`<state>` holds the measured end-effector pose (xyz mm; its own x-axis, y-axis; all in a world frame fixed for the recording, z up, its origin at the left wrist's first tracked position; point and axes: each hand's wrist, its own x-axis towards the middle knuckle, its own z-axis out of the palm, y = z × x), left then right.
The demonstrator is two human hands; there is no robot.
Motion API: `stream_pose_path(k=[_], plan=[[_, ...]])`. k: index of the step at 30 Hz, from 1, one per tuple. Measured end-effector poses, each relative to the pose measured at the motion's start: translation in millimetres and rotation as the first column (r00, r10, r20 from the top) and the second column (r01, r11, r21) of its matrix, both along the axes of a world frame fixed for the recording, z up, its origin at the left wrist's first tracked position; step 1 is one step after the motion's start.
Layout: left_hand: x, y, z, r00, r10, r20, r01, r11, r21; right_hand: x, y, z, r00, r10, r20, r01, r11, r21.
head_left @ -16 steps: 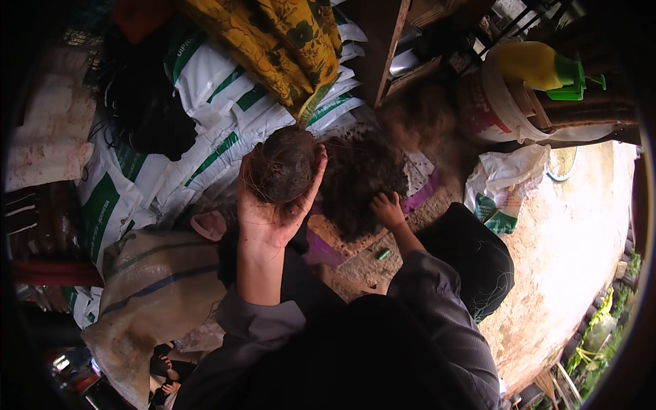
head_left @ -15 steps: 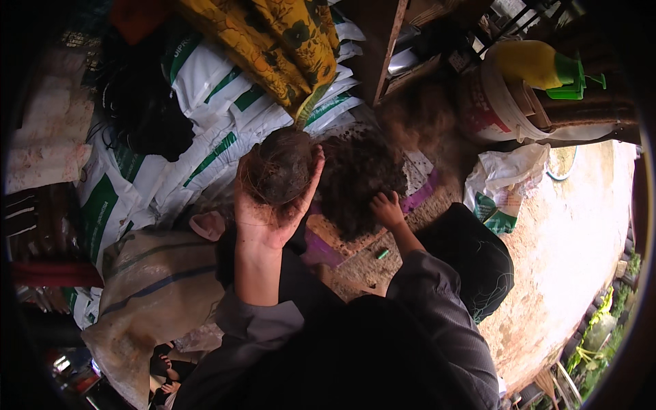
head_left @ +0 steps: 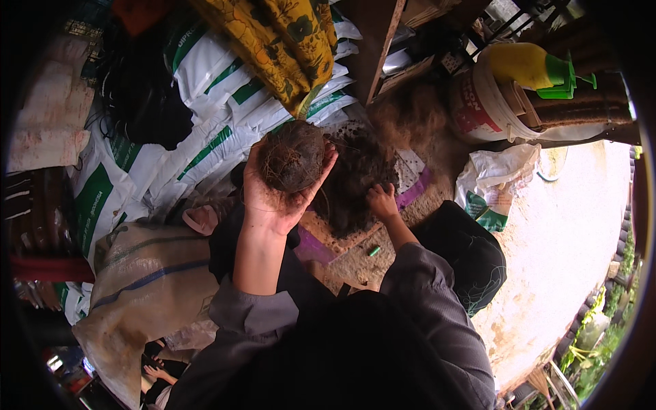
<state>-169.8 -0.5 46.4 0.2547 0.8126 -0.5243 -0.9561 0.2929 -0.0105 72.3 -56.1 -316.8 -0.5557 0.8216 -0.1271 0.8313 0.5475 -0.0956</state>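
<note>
My left hand (head_left: 270, 208), palm up, cups a round fibre-covered ball (head_left: 294, 157), brown and earthy, with loose strands sticking out. Its fingers curl round the right side of the ball. Dark crumbly soil (head_left: 355, 205) lies heaped beyond and to the right of it, on a sheet with a purple edge (head_left: 413, 190). At the heap's right side my right hand (head_left: 383, 201) has its fingers bent in against the soil; the fingertips are partly hidden. Dirt clings to my left palm.
White-and-green sacks (head_left: 212, 147) are stacked ahead on the left, under yellow patterned cloth (head_left: 273, 48). A woven sack (head_left: 150, 273) stands at left. Brown fibre (head_left: 410, 116) lies beyond the soil. To the right are a bucket (head_left: 478, 102), a yellow spray bottle (head_left: 517, 65) and a crumpled bag (head_left: 492, 181).
The ball has turned slightly in my left hand and sits a little farther right. My right hand has drawn its fingers in at the soil. The whole view has shifted slightly.
</note>
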Motion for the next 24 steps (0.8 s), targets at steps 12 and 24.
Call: stream_pose_path(k=[12,24], plan=[[-16,-9,3,0.995,0.039,0.091,-0.045,0.997,0.069,-28,25,25,0.920,-0.383,-0.084,0.364,0.913,-0.184],[-9,-6,2,0.993,0.099,0.066,-0.098,0.995,-0.021,-23,-2,23,0.238,-0.915,-0.327,0.908,0.329,-0.260]])
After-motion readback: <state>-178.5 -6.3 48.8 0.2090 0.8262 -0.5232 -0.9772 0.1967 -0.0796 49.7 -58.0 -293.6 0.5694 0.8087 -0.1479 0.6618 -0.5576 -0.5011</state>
